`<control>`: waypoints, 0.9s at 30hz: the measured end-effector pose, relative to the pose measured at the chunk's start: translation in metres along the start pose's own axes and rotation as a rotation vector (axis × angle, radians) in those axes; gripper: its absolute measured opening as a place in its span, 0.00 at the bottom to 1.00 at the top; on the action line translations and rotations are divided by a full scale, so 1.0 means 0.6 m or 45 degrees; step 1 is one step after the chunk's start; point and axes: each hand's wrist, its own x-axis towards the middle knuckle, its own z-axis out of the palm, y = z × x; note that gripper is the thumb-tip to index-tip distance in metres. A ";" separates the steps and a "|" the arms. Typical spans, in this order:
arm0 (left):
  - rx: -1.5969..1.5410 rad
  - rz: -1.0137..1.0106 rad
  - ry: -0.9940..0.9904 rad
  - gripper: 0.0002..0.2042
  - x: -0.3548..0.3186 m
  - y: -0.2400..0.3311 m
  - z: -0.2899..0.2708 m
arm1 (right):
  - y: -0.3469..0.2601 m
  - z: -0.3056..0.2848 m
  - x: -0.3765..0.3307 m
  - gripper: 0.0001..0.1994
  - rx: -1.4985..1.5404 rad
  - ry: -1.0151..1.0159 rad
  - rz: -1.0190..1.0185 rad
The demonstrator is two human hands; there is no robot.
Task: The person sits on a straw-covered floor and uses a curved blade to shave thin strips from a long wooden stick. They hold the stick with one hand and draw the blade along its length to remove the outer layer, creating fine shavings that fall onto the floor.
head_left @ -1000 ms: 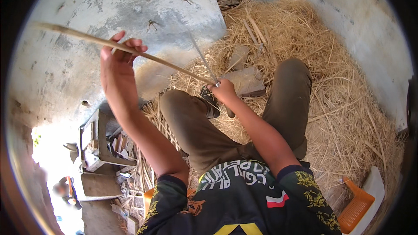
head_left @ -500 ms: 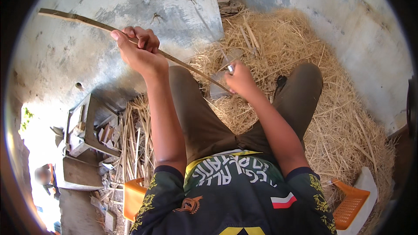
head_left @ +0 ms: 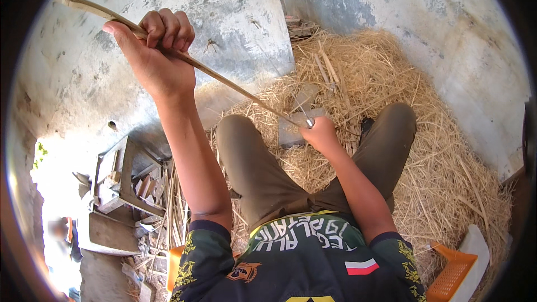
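My left hand [head_left: 159, 59] is raised in front of the wall, fingers closed around a long thin wooden stick [head_left: 235, 88]. The stick slants from the upper left down to my right hand [head_left: 324, 134]. That hand is closed between my knees on a knife [head_left: 309, 123]. Only a small piece of its metal shows, right where the stick's lower end meets the fist. I sit on straw with both knees spread.
Loose straw [head_left: 447, 179] covers the ground around my legs, with flat grey stones [head_left: 290, 133] just beyond my right hand. Concrete walls [head_left: 235, 17] close in ahead and on the right. An orange plastic basket [head_left: 454, 275] sits lower right. Wooden scraps and a crate [head_left: 120, 184] lie on the left.
My left hand has closed tighter on the stick and lifted it. The long knife blade that stood up from my right hand a second ago is now mostly hidden.
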 end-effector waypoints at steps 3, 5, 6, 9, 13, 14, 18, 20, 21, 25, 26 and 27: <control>0.124 0.070 0.053 0.35 0.010 -0.028 0.008 | -0.013 -0.001 -0.002 0.17 0.001 -0.003 -0.053; 0.079 0.023 0.160 0.35 0.013 -0.071 0.001 | -0.025 0.000 0.002 0.18 0.006 -0.042 -0.036; 0.074 0.002 0.211 0.35 0.016 -0.089 -0.004 | -0.036 0.005 0.001 0.18 0.012 -0.082 -0.025; 0.064 -0.079 0.231 0.35 0.020 -0.156 -0.016 | -0.020 0.039 0.014 0.17 0.083 -0.106 0.031; -0.019 -0.257 0.080 0.34 0.051 -0.202 -0.035 | 0.023 0.064 0.027 0.18 0.152 -0.139 0.135; -0.051 -0.307 0.039 0.34 0.061 -0.209 -0.033 | 0.037 0.071 0.028 0.18 0.263 -0.195 0.283; -0.187 -0.372 -0.105 0.33 0.111 -0.264 -0.026 | 0.050 0.078 0.007 0.14 0.596 -0.287 0.638; -0.185 -0.385 -0.141 0.32 0.139 -0.300 -0.008 | 0.039 0.061 0.000 0.13 0.733 -0.321 0.679; -0.183 -0.392 -0.152 0.32 0.153 -0.319 0.004 | 0.032 0.056 0.001 0.14 0.714 -0.285 0.721; -0.181 -0.359 -0.162 0.28 0.194 -0.375 0.043 | -0.039 0.027 0.042 0.17 0.656 -0.104 0.488; -0.216 -0.309 -0.180 0.27 0.196 -0.392 0.058 | -0.046 0.026 0.056 0.17 0.701 -0.019 0.442; -0.349 -0.349 -0.116 0.26 0.193 -0.400 0.074 | -0.051 0.026 0.067 0.16 0.744 0.061 0.395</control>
